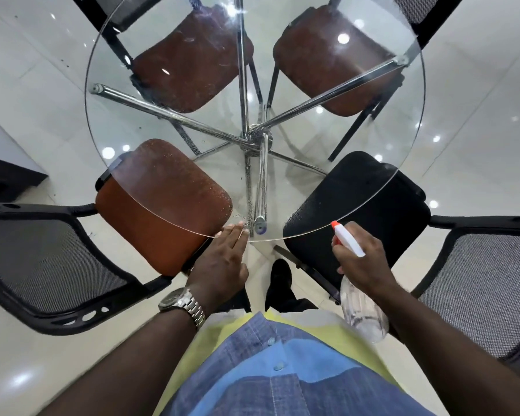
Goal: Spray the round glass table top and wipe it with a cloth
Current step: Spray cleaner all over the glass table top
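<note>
The round glass table top [336, 136] fills the upper half of the view, with chrome legs meeting under its centre. Fine droplets speckle the glass near its front edge. My left hand [222, 259] lies flat with straight fingers, its fingertips touching the near rim of the glass. My right hand [360, 262] grips a clear spray bottle [362, 313] by the neck, and the white head with an orange nozzle points at the table just over the front rim. No cloth is in view.
Chairs ring the table: a brown seat [150, 223] at the near left, a black seat [370, 205] at the near right, two brown seats [189, 61] at the far side. Mesh chair backs [51, 265] flank me. The white tiled floor [27, 85] is glossy.
</note>
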Demonstrator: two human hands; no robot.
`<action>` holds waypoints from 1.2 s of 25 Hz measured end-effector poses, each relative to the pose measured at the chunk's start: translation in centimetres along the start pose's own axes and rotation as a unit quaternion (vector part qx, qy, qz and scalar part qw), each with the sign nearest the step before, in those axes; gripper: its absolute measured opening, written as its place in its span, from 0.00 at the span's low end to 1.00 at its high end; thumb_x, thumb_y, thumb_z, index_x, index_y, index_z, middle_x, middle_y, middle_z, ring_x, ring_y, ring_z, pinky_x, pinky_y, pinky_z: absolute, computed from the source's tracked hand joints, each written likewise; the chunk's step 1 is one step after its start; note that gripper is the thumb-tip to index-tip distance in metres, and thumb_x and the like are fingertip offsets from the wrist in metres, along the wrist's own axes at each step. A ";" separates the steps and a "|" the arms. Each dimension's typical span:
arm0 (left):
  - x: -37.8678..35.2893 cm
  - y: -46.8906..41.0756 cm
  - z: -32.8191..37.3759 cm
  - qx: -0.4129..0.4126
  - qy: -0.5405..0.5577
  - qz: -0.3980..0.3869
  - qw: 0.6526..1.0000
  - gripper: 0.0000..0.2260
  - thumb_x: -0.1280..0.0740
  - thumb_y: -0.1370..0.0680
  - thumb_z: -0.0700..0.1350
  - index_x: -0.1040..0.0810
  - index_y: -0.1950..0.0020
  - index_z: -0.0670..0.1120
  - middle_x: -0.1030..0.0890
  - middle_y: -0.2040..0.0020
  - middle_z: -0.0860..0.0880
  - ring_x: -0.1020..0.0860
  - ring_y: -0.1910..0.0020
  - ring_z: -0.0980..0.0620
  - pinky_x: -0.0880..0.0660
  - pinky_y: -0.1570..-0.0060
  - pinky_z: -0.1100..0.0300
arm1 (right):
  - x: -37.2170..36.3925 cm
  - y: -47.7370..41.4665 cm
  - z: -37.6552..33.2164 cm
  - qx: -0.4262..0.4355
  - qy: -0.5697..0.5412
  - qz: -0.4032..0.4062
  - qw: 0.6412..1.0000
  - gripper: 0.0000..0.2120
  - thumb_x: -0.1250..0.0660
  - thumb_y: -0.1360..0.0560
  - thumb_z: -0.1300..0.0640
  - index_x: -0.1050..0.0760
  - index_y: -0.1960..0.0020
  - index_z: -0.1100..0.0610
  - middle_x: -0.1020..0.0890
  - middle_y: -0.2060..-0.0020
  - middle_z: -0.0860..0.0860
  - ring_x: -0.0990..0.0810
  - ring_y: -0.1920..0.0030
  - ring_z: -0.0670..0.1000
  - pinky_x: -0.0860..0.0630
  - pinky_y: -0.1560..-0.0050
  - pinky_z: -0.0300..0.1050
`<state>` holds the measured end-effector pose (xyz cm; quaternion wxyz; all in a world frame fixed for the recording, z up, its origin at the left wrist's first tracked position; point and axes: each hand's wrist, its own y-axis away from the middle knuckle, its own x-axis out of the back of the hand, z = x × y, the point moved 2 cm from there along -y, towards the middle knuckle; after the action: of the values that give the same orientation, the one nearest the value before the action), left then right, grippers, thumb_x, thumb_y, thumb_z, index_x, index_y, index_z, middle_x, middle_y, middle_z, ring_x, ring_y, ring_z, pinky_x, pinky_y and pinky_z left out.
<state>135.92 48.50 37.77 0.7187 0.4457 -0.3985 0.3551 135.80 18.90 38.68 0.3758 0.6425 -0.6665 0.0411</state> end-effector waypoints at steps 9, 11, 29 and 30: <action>1.1 -2.1 1.0 -0.025 0.001 0.005 1.000 0.33 0.33 0.23 0.44 0.37 0.19 0.40 0.40 0.18 0.41 0.42 0.18 0.46 0.62 0.24 0.59 | 2.4 -0.8 -0.8 -0.048 -0.037 0.064 0.996 0.06 0.33 0.23 0.66 0.25 0.56 0.57 0.22 0.62 0.57 0.23 0.66 0.54 0.17 0.68 0.63; 1.2 -2.5 0.7 -0.025 0.002 -0.001 1.000 0.34 0.34 0.22 0.46 0.40 0.18 0.41 0.42 0.17 0.42 0.44 0.17 0.47 0.61 0.22 0.60 | 2.6 -1.2 -1.2 -0.044 -0.038 0.056 0.997 0.05 0.33 0.23 0.65 0.25 0.55 0.57 0.22 0.61 0.57 0.22 0.64 0.54 0.16 0.68 0.60; 5.9 -6.5 -6.2 0.004 0.021 -0.011 1.000 0.34 0.35 0.24 0.50 0.38 0.18 0.44 0.40 0.17 0.44 0.41 0.18 0.45 0.47 0.19 0.50 | 0.4 -7.6 -11.3 -0.039 -0.048 0.006 0.998 0.02 0.32 0.23 0.66 0.23 0.54 0.62 0.21 0.56 0.62 0.22 0.63 0.55 0.16 0.70 0.55; 6.4 -7.0 -6.8 0.002 0.025 -0.008 1.000 0.34 0.35 0.23 0.50 0.39 0.18 0.44 0.40 0.17 0.44 0.42 0.18 0.45 0.47 0.18 0.50 | 0.1 -8.1 -12.3 -0.042 -0.053 0.001 0.998 0.03 0.32 0.23 0.67 0.22 0.54 0.61 0.21 0.56 0.61 0.21 0.63 0.55 0.17 0.71 0.52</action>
<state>146.48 53.31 38.98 0.7305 0.4411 -0.3761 0.3611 148.52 24.03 44.09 0.3667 0.6268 -0.6872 -0.0212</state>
